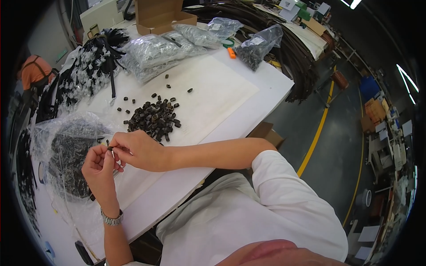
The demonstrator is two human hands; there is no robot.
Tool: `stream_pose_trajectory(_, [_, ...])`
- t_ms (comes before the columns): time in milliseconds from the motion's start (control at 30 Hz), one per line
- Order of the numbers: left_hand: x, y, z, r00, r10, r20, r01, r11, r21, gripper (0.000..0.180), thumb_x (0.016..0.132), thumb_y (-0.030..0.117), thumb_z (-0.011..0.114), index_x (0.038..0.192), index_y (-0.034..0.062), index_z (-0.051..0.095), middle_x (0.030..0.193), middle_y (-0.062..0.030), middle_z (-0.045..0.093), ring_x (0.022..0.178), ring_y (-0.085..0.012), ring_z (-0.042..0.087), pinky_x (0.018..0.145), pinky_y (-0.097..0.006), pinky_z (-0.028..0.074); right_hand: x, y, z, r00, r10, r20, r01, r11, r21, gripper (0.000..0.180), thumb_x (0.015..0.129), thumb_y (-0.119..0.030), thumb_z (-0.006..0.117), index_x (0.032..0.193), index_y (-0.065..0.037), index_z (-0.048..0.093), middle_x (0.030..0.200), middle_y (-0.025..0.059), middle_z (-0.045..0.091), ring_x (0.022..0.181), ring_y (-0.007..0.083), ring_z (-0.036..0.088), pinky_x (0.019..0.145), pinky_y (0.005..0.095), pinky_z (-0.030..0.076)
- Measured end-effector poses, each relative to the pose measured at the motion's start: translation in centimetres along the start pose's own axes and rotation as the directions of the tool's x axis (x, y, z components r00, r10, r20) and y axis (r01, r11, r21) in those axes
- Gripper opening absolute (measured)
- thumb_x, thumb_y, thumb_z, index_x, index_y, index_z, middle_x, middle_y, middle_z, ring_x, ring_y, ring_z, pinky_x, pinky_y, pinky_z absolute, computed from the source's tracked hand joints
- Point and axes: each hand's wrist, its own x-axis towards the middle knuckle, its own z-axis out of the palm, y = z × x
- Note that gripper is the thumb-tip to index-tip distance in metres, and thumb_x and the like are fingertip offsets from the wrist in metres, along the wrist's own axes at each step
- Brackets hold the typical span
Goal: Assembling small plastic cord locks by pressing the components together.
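My left hand [100, 172], with a metal watch at its wrist, is closed in a pinch on a small dark loop [110, 149]. My right hand [141, 151] reaches across from the right and meets it there, its thumb and fingers pinched on the same loop. The fingers cover most of the loop. Just beyond my right hand lies a pile of small dark brown loops [153, 116], with several strays scattered around it. A clear plastic bag [71, 153] filled with dark pieces rests beside my left hand.
Black straps [86, 66] with plastic-wrapped ends lie at the far left. Clear bags [155, 53], an open cardboard box [162, 17], an orange-handled tool [231, 53] and a bag of dark parts [257, 48] line the table's back. A co-worker [35, 73] in orange bends at far left.
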Motion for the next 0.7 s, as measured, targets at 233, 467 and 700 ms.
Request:
stream_pose_trajectory(233, [0.1,-0.4,-1.4,0.988,0.152,0.029,-0.155,0.966,0.209,0.006,0.102,-0.001,0.06,0.103,-0.0017,0.066,0.079,0.0008,0.061,0.062,-0.0016,0.052,0.049,-0.02,0.04,1.3,0.7,-1.8,0.92,0.209,0.332,-0.366,0.759,0.539,0.01,0.104,-0.004,0.061,0.106,0.006,0.063,0.089,0.0161,0.076,0.075,0.0226,0.078,0.07,0.0315,0.063])
stream_pose_trajectory(467, [0.4,1.0,-2.0,0.984,-0.129,0.121,0.136,0.989,-0.054,0.002,0.101,0.002,0.066,0.102,0.0005,0.066,0.082,0.0034,0.059,0.071,-0.0013,0.051,0.062,-0.018,0.039,1.2,1.4,-1.3,0.893,0.241,0.38,-0.44,0.643,0.627,0.014,0.106,-0.006,0.061,0.108,0.007,0.063,0.09,0.0184,0.076,0.075,0.0237,0.078,0.072,0.0327,0.065])
stream_pose_trajectory(700, [1.0,0.0,-1.9,0.983,0.085,0.166,-0.087,0.996,0.004,0.01,0.105,0.011,0.066,0.101,0.0019,0.065,0.09,0.004,0.061,0.079,-0.0039,0.052,0.071,-0.021,0.042,0.7,0.8,-1.3,0.905,0.281,0.318,-0.422,0.68,0.6,0.016,0.105,-0.006,0.061,0.11,0.009,0.064,0.094,0.0199,0.076,0.077,0.0248,0.078,0.073,0.0344,0.066])
